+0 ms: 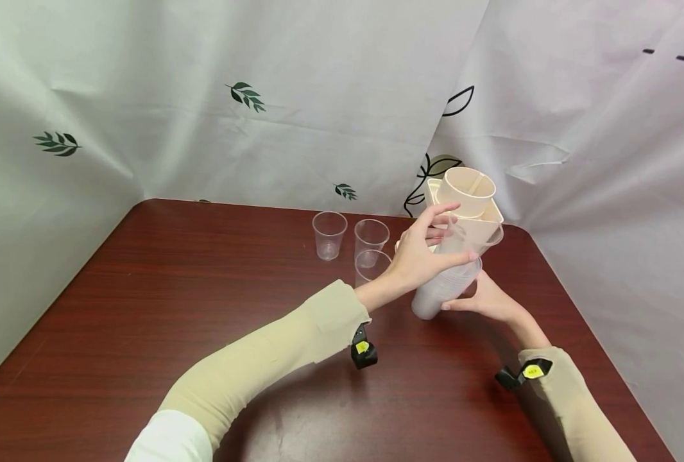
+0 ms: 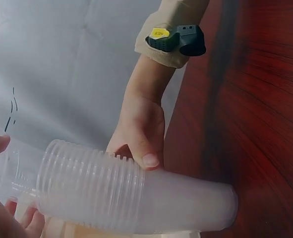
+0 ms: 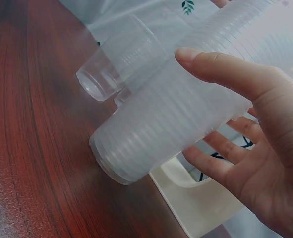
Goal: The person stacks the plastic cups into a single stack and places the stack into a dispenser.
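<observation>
In the head view my right hand grips a tilted stack of nested clear plastic cups from the right side. The right wrist view shows its thumb and fingers on opposite sides of the stack, whose closed end is low near the table. At the stack's open upper end, my left hand holds a clear plastic cup between thumb and fingers. This cup appears partly out of the stack in the left wrist view, where much of the left hand is out of frame.
Several clear cups stand left of the hands, among them one cup and another; my left wrist partly covers the nearest. Behind the stack stands a cream holder with a round tube. A printed curtain borders the brown table.
</observation>
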